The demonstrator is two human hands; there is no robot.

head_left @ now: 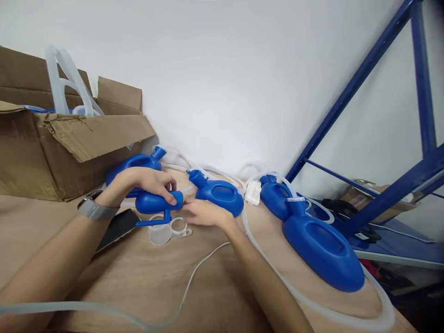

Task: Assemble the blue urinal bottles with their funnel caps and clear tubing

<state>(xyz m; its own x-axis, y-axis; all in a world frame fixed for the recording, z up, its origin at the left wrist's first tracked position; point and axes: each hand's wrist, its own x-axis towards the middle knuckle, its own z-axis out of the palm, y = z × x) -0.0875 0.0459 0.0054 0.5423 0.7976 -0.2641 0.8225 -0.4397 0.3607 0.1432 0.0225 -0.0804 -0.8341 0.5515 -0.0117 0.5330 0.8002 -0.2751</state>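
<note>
My left hand [154,183] is closed round a rounded blue plastic urinal head [152,203], which lies sideways with its round neck toward the right and a thin handle below. My right hand [208,213] reaches in from the right, its fingers stretched toward the neck's rim; whether they touch it I cannot tell. Just under both hands lie a clear round cap [160,235] and a clear ring with a tab [179,226]. Behind my right hand is a blue urinal bottle [222,194]; another blue bottle [138,162] stands behind my left hand.
Two more blue bottles [322,249] lie at the right with clear hoses [287,289] looping round them. A black phone-like slab [118,229] is by my left forearm. An open carton [69,152] stands at left, a blue metal rack [385,203] at right. A thin white cable [194,273] crosses the table.
</note>
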